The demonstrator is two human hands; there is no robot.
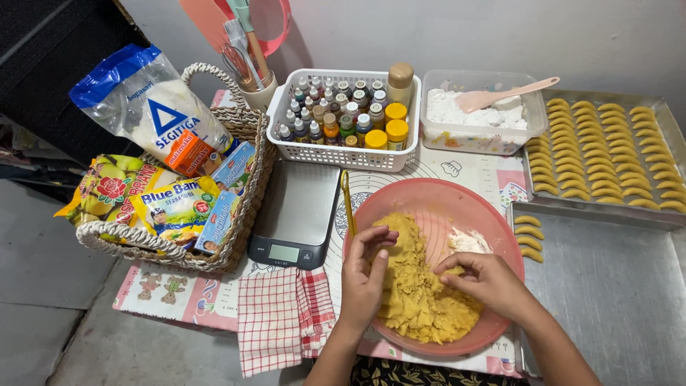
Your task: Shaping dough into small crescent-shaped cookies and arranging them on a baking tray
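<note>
both forearms rise from the bottom edge, centre-right of the frame. left hand (366,275) stands upright just left of centre, fingers (377,237) curled over to the right. right hand (486,280) comes in from the lower right, palm down, fingers (451,263) bent and pinching leftward.

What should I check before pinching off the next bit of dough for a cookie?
1. Dough left in the pink bowl: ok, plenty.
2. Left hand and right hand both on the dough: ok.
3. Room on the near tray: ok, only three cookies sit there.
4. Far tray: not ok, nearly full.
5. Flour tub open, with spatula in it: ok.
6. Scale switched on: cannot tell.
</note>
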